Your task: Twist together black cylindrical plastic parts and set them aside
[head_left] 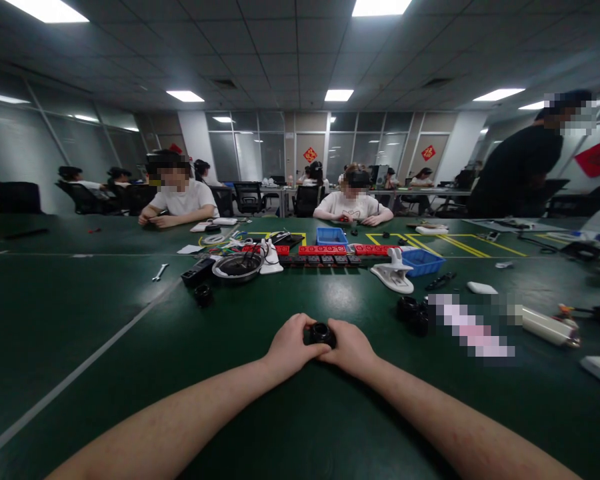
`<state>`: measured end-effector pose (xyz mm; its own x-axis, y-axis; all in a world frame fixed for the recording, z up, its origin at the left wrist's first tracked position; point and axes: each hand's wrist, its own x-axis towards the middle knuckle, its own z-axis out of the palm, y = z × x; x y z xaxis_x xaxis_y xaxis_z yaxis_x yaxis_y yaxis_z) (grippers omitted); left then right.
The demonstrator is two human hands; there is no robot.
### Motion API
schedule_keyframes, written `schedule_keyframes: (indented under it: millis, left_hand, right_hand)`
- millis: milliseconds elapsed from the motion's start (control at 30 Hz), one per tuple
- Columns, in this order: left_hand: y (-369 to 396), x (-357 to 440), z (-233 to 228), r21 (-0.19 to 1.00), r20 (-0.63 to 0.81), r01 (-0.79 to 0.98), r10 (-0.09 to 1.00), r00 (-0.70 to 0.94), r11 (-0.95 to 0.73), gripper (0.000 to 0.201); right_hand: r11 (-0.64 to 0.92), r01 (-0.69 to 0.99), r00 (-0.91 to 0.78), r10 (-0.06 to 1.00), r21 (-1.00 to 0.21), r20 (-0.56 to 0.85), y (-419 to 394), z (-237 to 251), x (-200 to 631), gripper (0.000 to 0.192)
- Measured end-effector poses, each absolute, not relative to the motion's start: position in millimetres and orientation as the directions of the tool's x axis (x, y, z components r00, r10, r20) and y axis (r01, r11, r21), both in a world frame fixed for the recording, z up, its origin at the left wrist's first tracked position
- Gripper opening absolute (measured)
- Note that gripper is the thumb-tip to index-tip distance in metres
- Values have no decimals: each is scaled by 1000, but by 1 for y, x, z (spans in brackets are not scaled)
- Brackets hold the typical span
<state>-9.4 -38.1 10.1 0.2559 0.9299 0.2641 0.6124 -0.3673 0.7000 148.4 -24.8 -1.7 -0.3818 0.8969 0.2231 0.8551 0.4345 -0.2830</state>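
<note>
A small round black part [321, 331] with a hollow, ring-shaped top is between my two hands, low over the green table [240, 427]. My left hand [294, 345] is closed round its left side, with the thumb across the front. From the right, my right hand [349, 347] grips the same part, its thumb near the left thumb. The far fingers of both hands are partly hidden. What kind of part it is, I cannot make out. A similar black part [203, 295] lies ahead on the left, and several more black parts [413, 315] sit together to the right.
Ahead stand a round dish [237, 267], a red power strip [323, 251], blue trays [422, 262] and a white clamp base [394, 272]. A wrench [161, 272] lies left. On the right is a cream cylinder [545, 325]. Two people sit across the table; another person stands at right.
</note>
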Motion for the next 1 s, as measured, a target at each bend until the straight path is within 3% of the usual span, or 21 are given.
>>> schedule_keyframes:
  millis: [100,167,367,467,567,800,900,1000]
  left_hand:
    - [-38,-10,10,686,281,623,927,249,-376,35]
    - [-36,-11,10,693,282,599,915,287,-402,35]
    - [-27,-19,9,748,267,453,844,464,-486,35]
    - [-25,-20,10,771,260,410,828,496,-487,37]
    - [-25,-20,11,782,236,409,831,503,-470,38]
    - [-28,-19,12,776,218,444,851,478,-448,37]
    - [-32,-16,10,763,242,467,867,435,-447,37]
    - [-37,-12,9,752,251,506,893,373,-423,35]
  right_hand:
    - [428,878,-380,895,-213,231,-29,2,146,35]
    - [454,858,-396,882,-239,254,-30,4,148,40]
    - [607,540,-640,746,-583,183,-18,7,164,49]
    - [536,416,-709,697,-735,108,-13,12,171,38]
    - [457,397,-717,696,-796,42,-12,15,172,29]
    - [401,462,-640,768,-791,16,-13,13,168,23]
    - [435,579,-560,827,-689,51,-16,8,163,30]
    - [448,735,-450,884,-509,129,-23,5,156,34]
